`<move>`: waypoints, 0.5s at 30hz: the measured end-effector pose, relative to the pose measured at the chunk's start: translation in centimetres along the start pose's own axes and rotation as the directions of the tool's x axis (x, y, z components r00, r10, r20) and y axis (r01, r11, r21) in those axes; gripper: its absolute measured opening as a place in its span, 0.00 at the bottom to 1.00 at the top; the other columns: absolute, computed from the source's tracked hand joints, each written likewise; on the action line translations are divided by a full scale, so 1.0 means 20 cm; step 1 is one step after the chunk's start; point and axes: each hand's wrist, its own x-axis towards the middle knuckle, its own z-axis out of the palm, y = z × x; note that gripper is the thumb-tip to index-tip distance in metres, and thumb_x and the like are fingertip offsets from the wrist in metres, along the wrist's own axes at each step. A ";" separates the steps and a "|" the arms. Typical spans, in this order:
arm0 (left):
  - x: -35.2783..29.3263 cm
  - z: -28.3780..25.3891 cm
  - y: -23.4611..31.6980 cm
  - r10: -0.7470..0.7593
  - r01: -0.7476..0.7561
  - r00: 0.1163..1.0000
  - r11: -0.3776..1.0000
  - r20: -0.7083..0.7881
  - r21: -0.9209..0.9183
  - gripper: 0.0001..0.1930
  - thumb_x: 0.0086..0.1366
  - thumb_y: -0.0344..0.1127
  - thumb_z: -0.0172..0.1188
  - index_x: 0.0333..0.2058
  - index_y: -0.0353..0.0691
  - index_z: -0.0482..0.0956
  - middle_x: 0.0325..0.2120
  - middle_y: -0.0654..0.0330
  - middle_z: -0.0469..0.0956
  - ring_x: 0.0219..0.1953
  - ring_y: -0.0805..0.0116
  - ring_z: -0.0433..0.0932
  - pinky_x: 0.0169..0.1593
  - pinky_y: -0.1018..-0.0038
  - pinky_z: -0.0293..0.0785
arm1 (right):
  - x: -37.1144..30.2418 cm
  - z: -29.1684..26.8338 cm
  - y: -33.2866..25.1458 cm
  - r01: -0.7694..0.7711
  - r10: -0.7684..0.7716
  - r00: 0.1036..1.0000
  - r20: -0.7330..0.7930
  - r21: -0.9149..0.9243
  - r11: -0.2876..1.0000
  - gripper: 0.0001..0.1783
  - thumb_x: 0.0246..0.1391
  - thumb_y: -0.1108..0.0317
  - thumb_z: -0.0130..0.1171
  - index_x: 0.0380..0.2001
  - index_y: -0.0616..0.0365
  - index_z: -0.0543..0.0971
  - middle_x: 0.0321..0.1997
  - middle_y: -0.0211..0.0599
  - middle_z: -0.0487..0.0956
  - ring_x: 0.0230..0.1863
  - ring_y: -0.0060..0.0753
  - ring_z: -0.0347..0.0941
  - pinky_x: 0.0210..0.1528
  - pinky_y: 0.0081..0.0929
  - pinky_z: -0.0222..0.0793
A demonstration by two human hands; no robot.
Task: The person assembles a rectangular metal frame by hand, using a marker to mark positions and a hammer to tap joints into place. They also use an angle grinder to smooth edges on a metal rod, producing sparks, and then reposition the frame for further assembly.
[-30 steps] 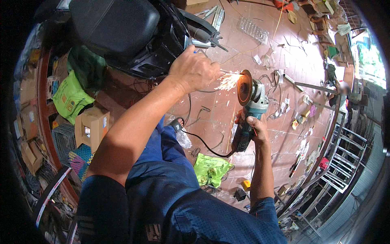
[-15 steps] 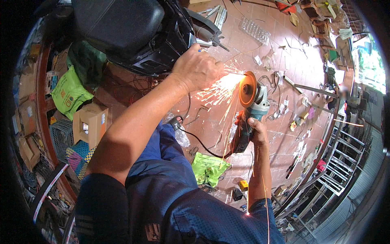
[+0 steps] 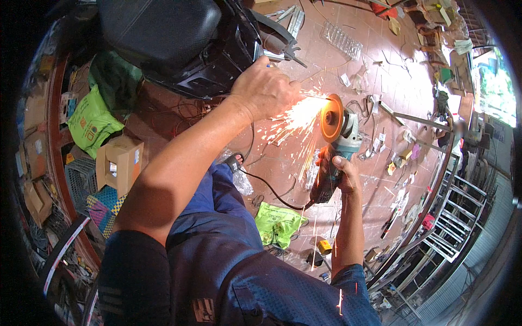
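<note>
In my right hand (image 3: 346, 171) is a teal and black angle grinder (image 3: 343, 145), fingers wrapped round its body. Its orange-brown disc (image 3: 331, 119) faces left, and a bright spray of sparks (image 3: 299, 115) flies from the disc's edge down and to the left. My left hand (image 3: 265, 89) is closed just left of the disc, beside the rear of a black motorbike (image 3: 204, 65). What its fingers grip is hidden by the hand and the glare. From the grinder's lower end a black cord (image 3: 274, 194) runs left toward my feet.
A black seat (image 3: 163, 32) fills the upper left. Cardboard boxes (image 3: 120, 163) and a green bag (image 3: 93, 122) stand at left. Another green bag (image 3: 278, 223) lies on the tiled floor (image 3: 304, 60). A metal ladder-like frame (image 3: 454, 223) and scattered scraps are at right.
Sparks still fly from the disc, in a slightly different spread. Both hands and the grinder stay nearly in place; the view has shifted very slightly.
</note>
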 end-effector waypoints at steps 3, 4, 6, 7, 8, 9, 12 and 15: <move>-0.01 0.02 -0.01 -0.011 0.012 1.000 1.000 0.011 -0.015 0.07 0.63 0.41 0.59 0.26 0.50 0.78 0.19 0.63 0.80 0.27 0.63 0.82 0.39 0.63 0.67 | 0.01 -0.03 0.00 -0.027 0.028 0.999 0.038 -0.024 0.999 0.42 0.41 0.46 0.73 0.53 0.66 0.74 0.42 0.46 0.82 0.40 0.39 0.83 0.43 0.36 0.82; 0.00 0.02 0.00 -0.016 0.017 1.000 1.000 0.015 -0.020 0.08 0.63 0.41 0.59 0.26 0.50 0.78 0.19 0.63 0.80 0.27 0.63 0.82 0.39 0.63 0.67 | 0.01 -0.04 0.00 -0.031 0.033 0.998 0.046 -0.030 0.999 0.42 0.41 0.46 0.73 0.53 0.66 0.74 0.42 0.46 0.82 0.40 0.39 0.83 0.43 0.36 0.82; 0.00 0.01 0.00 -0.009 0.010 1.000 1.000 0.026 -0.024 0.09 0.65 0.41 0.58 0.26 0.50 0.80 0.20 0.61 0.82 0.27 0.63 0.84 0.41 0.61 0.69 | 0.01 -0.04 0.01 -0.036 0.037 0.998 0.048 -0.029 0.999 0.42 0.41 0.46 0.73 0.52 0.67 0.74 0.42 0.45 0.82 0.40 0.39 0.83 0.43 0.35 0.82; 0.00 0.01 0.00 -0.008 0.009 0.999 1.000 0.032 -0.024 0.09 0.66 0.41 0.57 0.27 0.50 0.81 0.20 0.60 0.84 0.27 0.63 0.85 0.42 0.61 0.70 | 0.00 -0.04 0.02 -0.035 0.036 0.998 0.045 -0.023 0.999 0.42 0.41 0.46 0.73 0.52 0.67 0.74 0.42 0.45 0.82 0.39 0.39 0.83 0.43 0.35 0.82; 0.00 0.01 0.00 -0.013 0.014 1.000 1.000 0.019 -0.020 0.09 0.65 0.41 0.58 0.26 0.50 0.80 0.20 0.61 0.82 0.27 0.63 0.84 0.41 0.61 0.69 | 0.00 -0.03 0.02 -0.035 0.036 0.998 0.042 -0.017 0.999 0.42 0.41 0.46 0.72 0.52 0.67 0.74 0.42 0.45 0.82 0.39 0.39 0.83 0.43 0.35 0.82; 0.00 0.01 0.00 -0.018 0.018 1.000 1.000 0.005 -0.016 0.09 0.64 0.42 0.59 0.26 0.50 0.79 0.19 0.62 0.81 0.27 0.63 0.83 0.40 0.62 0.68 | 0.00 -0.03 0.00 -0.054 0.055 0.997 0.057 -0.024 0.998 0.41 0.41 0.47 0.72 0.52 0.67 0.74 0.42 0.45 0.82 0.39 0.39 0.83 0.42 0.35 0.82; 0.00 0.02 -0.01 -0.031 0.031 0.999 0.999 -0.009 -0.034 0.10 0.63 0.43 0.60 0.24 0.50 0.77 0.19 0.63 0.79 0.27 0.63 0.82 0.40 0.63 0.66 | -0.01 -0.01 -0.02 -0.046 0.048 0.998 0.032 -0.034 0.998 0.43 0.41 0.47 0.73 0.54 0.66 0.73 0.41 0.45 0.82 0.38 0.39 0.83 0.41 0.35 0.82; -0.01 0.01 0.01 -0.022 0.021 1.000 0.999 -0.007 -0.035 0.10 0.63 0.42 0.59 0.23 0.50 0.77 0.19 0.63 0.80 0.27 0.63 0.82 0.40 0.63 0.66 | 0.02 -0.07 0.01 -0.049 0.050 0.994 0.100 -0.021 0.999 0.42 0.42 0.48 0.72 0.56 0.64 0.72 0.42 0.44 0.82 0.39 0.39 0.82 0.43 0.36 0.82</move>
